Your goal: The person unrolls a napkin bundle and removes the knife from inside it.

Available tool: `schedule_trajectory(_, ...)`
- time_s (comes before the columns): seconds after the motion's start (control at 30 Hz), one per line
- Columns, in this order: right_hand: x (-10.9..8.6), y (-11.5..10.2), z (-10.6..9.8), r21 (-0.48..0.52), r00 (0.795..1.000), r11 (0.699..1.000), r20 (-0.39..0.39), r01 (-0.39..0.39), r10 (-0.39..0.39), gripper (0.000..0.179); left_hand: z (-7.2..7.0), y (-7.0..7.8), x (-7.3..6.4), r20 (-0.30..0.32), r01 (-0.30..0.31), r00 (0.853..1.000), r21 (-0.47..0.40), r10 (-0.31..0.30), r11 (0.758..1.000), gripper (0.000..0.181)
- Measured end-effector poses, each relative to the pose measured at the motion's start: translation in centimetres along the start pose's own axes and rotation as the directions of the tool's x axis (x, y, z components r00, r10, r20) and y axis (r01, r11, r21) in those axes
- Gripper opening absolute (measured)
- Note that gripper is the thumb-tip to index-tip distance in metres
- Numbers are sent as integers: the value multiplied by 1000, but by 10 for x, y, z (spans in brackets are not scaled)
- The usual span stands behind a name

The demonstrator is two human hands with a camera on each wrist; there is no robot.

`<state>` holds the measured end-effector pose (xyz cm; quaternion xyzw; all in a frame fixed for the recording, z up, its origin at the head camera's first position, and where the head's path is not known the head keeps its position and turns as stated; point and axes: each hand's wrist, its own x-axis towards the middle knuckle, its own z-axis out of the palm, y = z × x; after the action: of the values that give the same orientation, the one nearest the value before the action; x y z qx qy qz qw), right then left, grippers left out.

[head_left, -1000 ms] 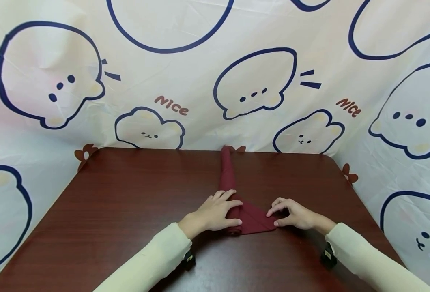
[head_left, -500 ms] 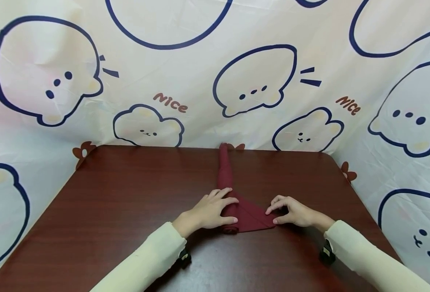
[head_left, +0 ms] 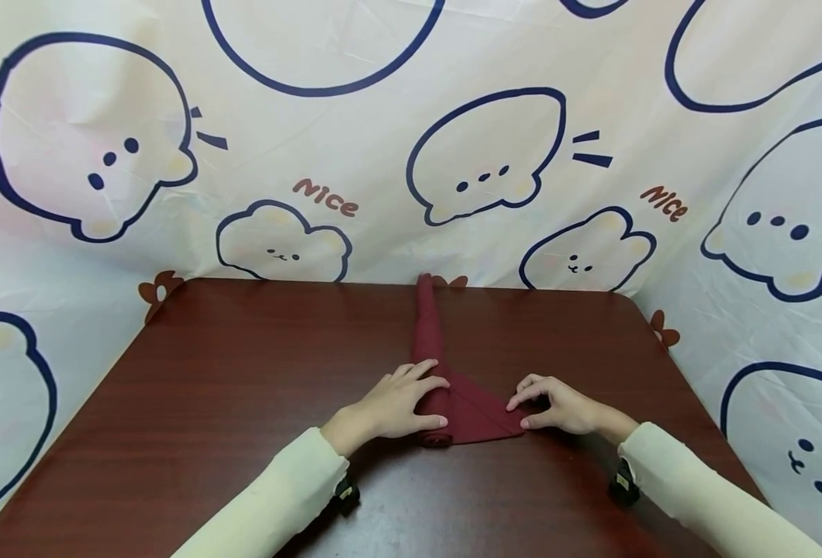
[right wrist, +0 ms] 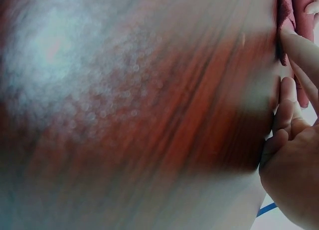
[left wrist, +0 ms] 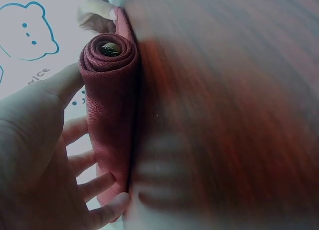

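Observation:
A dark red cloth (head_left: 477, 411) lies on the table, rolled into a long tube along its left side, with a flat triangular flap to the right. My left hand (head_left: 397, 403) lies across the near part of the roll, its fingers and thumb curving over the top. In the left wrist view, the roll (left wrist: 110, 110) shows its spiral end, and two fingertips lap over its lower part. At the flap's right corner, my right hand (head_left: 564, 407) pinches the cloth between thumb and fingers. The right wrist view catches this hand (right wrist: 294, 150) only at its right edge.
The dark brown wooden table (head_left: 257, 349) has rounded far corners. A pale printed curtain (head_left: 383, 155) hangs close behind it and down both sides. The far end of the roll reaches the table's back edge. Each wrist carries a small dark camera.
My left hand and the roll under it have shifted slightly left, so a little more of the flat flap shows. My right hand stays at the corner.

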<state>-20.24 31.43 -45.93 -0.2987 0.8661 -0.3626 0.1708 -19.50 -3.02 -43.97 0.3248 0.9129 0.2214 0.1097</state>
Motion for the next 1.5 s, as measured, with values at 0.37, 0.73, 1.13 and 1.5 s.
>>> schedule_trajectory(0.37,2,5,2,-4,1000,1000,-8,0,0,24,-5,-9,-9,-12,11,1000,-47,-11,999,58)
schedule_trajectory(0.73,-1,3,3,-10,1000,1000,-11,-2,2,24,-12,-19,-21,14,51,999,-76,-50,996,58)
schedule_trajectory(1.13,1,2,0,-27,1000,1000,-9,11,-11,24,-20,-24,-25,49,66,997,-89,-62,994,58)
schedule_trajectory(1.5,1,-1,0,-18,1000,1000,-8,18,-18,24,-26,-20,-22,56,59,997,-70,-55,996,56)
